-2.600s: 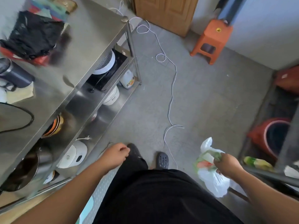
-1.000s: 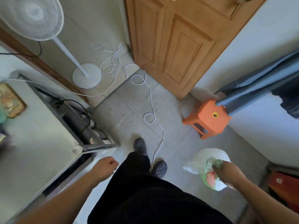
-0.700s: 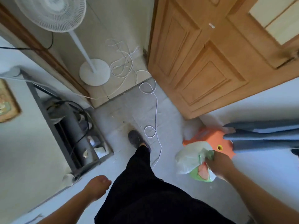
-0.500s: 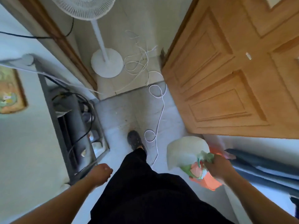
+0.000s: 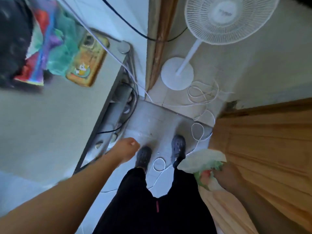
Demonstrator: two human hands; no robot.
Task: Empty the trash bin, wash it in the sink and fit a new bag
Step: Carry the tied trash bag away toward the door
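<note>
The right hand (image 5: pixel 226 173) grips the gathered top of a full white trash bag (image 5: pixel 205 163), with green and red waste showing through the plastic, low beside the wooden door (image 5: pixel 263 146). The left hand (image 5: pixel 127 147) hangs loosely curled, holding nothing, further from the door and beside the steel counter (image 5: pixel 55 119). Two dark shoes (image 5: pixel 178 146) stand on the grey floor between the counter and the door, with a white cable (image 5: pixel 198 130) looping round them. Beyond the door's edge stands a white fan (image 5: pixel 226 19).
</note>
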